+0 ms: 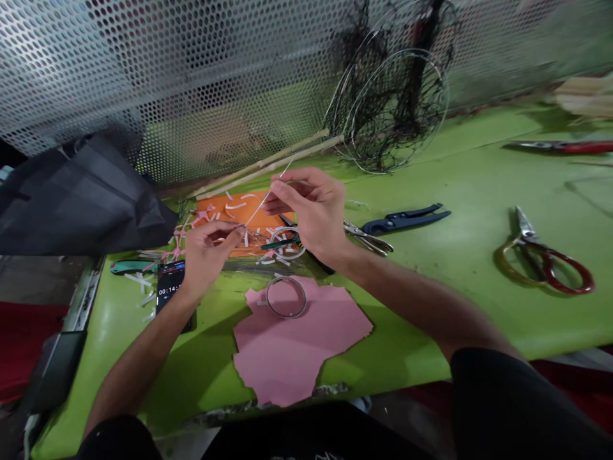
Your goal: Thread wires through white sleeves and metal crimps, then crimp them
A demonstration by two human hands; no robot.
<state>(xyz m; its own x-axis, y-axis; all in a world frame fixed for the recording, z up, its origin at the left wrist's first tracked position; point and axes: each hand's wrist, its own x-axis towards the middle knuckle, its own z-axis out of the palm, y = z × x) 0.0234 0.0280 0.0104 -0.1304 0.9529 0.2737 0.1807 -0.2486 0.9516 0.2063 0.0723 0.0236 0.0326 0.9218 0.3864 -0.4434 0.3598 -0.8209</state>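
Note:
A thin white strip slants across the space between my hands. My right hand pinches its upper part between thumb and fingers, and my left hand has curled fingertips closed at its lower end. Under both hands lies an orange sheet strewn with white and pink paper strips. A clear ring sits just below my right hand, and a green-handled tool lies across it. Another thin ring rests on a torn pink paper sheet nearer me.
On the green table lie a phone showing a timer, blue-handled pliers, red-handled scissors and a red-handled tool. Bamboo sticks, wire hoops with black netting and a black bag stand beyond.

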